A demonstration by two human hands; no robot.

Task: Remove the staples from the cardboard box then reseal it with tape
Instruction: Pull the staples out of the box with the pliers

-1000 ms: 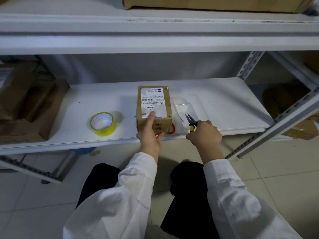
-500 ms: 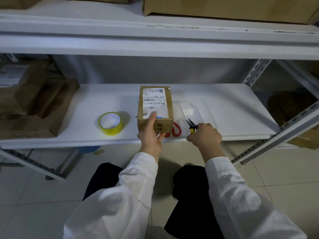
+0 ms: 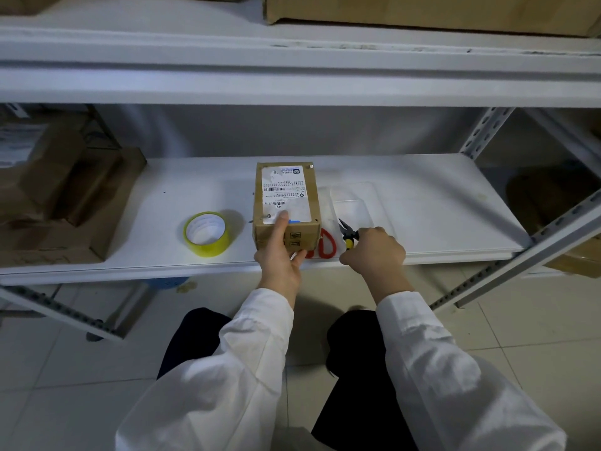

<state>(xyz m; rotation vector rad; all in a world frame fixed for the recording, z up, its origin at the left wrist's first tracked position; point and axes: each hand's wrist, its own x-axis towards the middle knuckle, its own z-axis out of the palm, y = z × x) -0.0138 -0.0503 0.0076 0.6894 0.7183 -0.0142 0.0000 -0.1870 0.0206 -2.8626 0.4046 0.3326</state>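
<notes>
Room: a storeroom with a white metal shelf [image 3: 422,222] at about knee height to the seated person, a second shelf above it, and pale floor tiles [image 3: 520,336] below.
Cardboard box [image 3: 286,190]: stands on the shelf near its front edge, about mid-width, long side running away from the person. A white shipping label with a barcode covers most of its top.
Staples: one small metal fastener [image 3: 266,217] shows on the top near the left front corner, another [image 3: 311,166] at the far right corner.
Left hand [image 3: 281,255]: grips the near end of the box, thumb laid flat on the top, fingers curled against the front face.
Right hand [image 3: 374,252]: closed round the yellow handles of the pliers [image 3: 348,232], whose black nose points away and to the left.
Clear tray [image 3: 354,206]: a see-through plastic tray just right of the box, beneath the pliers' nose.
Scissors [image 3: 327,245]: red handles lie between the box and the right hand; the blades are hidden.
Tape roll [image 3: 206,234]: yellow, lying flat on the shelf, left of the box and apart from it.
Left side: brown cartons [image 3: 65,196] piled at the shelf's end.
Above: a large carton [image 3: 422,11] on the upper shelf.
Person: white sleeves, dark trousers.
</notes>
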